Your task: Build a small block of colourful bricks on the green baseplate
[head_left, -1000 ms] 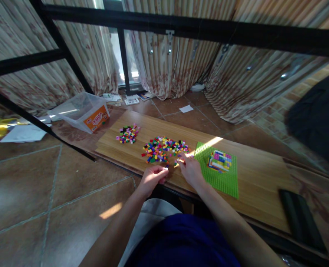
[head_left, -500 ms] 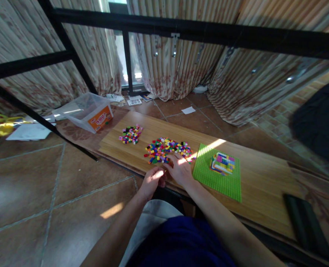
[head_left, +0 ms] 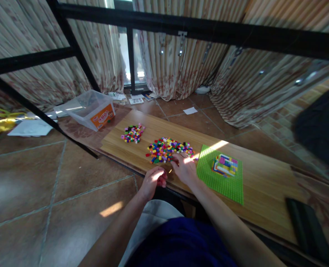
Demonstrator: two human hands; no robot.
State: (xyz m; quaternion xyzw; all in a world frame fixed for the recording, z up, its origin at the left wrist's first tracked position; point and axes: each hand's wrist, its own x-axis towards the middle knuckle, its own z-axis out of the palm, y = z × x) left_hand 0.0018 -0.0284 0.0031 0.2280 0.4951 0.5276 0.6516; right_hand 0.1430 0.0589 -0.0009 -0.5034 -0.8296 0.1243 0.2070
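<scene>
My left hand (head_left: 154,180) rests at the near edge of the wooden board (head_left: 131,159), its fingers curled in; whatever they hold is hidden. My right hand (head_left: 184,168) reaches over the near right side of a heap of small coloured building bricks (head_left: 164,148). Its fingers are bent together at the bricks, and I cannot make out what is between them. A light speck, perhaps a brick, lies between the hands. To the right, a layered block of bricks (head_left: 225,165) stands on a green baseplate (head_left: 206,178).
A smaller brick pile (head_left: 133,133) lies farther left. Behind it stands a clear plastic box (head_left: 81,107) with an orange label. A dark flat object (head_left: 306,226) lies at the right end. A black metal frame (head_left: 181,29) crosses in front of curtains.
My right hand moved left toward my left hand, then back a little right to the heap's edge. My left hand stays at the board's edge. The view has shifted slightly.
</scene>
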